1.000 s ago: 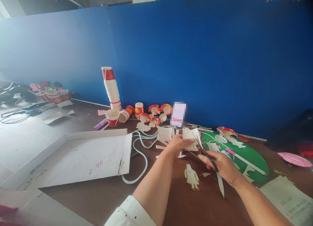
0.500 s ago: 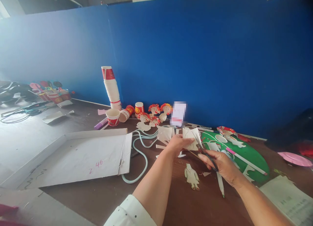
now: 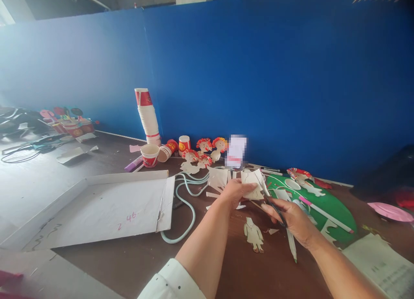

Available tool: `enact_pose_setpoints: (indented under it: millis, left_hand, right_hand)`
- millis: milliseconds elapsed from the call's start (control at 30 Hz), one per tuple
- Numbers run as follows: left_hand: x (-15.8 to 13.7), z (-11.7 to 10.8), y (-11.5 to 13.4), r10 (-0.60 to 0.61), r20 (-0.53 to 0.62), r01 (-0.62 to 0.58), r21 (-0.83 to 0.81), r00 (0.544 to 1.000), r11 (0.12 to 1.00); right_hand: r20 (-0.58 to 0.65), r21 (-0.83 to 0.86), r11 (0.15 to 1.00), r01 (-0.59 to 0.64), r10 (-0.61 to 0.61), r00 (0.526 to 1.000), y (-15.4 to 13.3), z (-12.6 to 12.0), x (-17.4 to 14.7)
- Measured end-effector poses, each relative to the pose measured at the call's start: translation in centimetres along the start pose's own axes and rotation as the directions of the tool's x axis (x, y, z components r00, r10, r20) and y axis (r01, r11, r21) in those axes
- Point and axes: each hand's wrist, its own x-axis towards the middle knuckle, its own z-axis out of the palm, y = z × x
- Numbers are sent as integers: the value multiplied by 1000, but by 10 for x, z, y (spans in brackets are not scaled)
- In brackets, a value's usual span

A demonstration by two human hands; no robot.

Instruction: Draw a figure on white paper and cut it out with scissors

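Over the brown table (image 3: 139, 266), just in front of the green disc (image 3: 344, 212), the left hand (image 3: 236, 193) pinches a piece of white paper (image 3: 250, 189) between thumb and fingers, the paper standing out to the right of the thumb with dark drawn lines on it. The right hand (image 3: 296, 219) is closed around the black handles of the scissors (image 3: 280, 217), whose blades point up and leftward at the paper's right edge; the fingers and the blur make it hard to tell how far the blades are apart. Just below the two hands, a cut-out paper figure (image 3: 253, 235) lies flat on the table, with a small scrap (image 3: 273, 231) near its right side. A green-tipped marker (image 3: 292, 247) shows beneath the right hand, tip toward the person. On the disc lie a white pen with a pink end (image 3: 326, 215) and paper offcuts. Beyond the left hand, paper heads with red fringes (image 3: 204, 146) are grouped near an upright red cup (image 3: 184, 146). Farther left stands a tall stack of paper cups (image 3: 148, 120), and nearer the person is a shallow white box (image 3: 110, 212), with a pale cable (image 3: 194, 219) curling beside it. A blue partition (image 3: 258, 74) rises behind everything on the table
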Motion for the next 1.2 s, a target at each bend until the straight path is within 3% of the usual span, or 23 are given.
enact_pose_setpoints:
  millis: [300, 667, 1200]
  left_hand:
    - [-1, 3, -3, -70, -13, 69, -48, 997, 996]
    - [0, 5, -5, -48, 3, 48, -47, 999, 998]
    - [-6, 2, 1, -11, 44, 9, 31, 999, 999]
  right_hand:
    - [0, -38, 999, 22, -23, 1000, -9, 0, -2]
    - [-9, -39, 997, 65, -66, 998, -11, 0, -3]
    - [-3, -91, 995, 33, -33, 999, -1, -2, 1]
